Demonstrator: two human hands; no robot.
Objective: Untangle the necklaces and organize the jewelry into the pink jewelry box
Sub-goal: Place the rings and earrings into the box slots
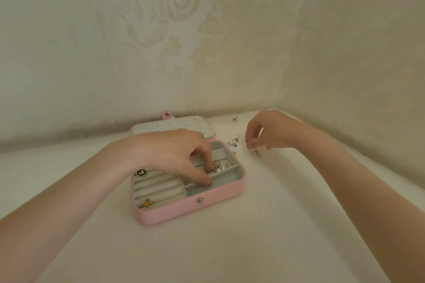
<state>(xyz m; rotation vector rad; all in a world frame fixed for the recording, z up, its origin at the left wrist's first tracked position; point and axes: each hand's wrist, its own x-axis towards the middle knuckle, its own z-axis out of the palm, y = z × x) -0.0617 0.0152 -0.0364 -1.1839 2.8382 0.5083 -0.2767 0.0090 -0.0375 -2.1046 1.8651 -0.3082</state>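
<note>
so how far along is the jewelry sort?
Partly done. The pink box lies open with a gold ring in the ring rolls and pearl earrings in a compartment, where the left hand reaches. The right hand pinches something tiny. Left: loose pieces on the table.

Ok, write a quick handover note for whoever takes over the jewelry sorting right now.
Left hand: fingers down in the open pink box, at the middle compartment beside a small gold and pearl cluster; whether it pinches anything I cannot tell.
Right hand: fingertips pinched together above a small gold piece on the table; holding something tiny or not is unclear.
Done: black pin and gold ring sit in the ring rolls.
Left: loose pieces right of the box, one more by the wall.
</note>
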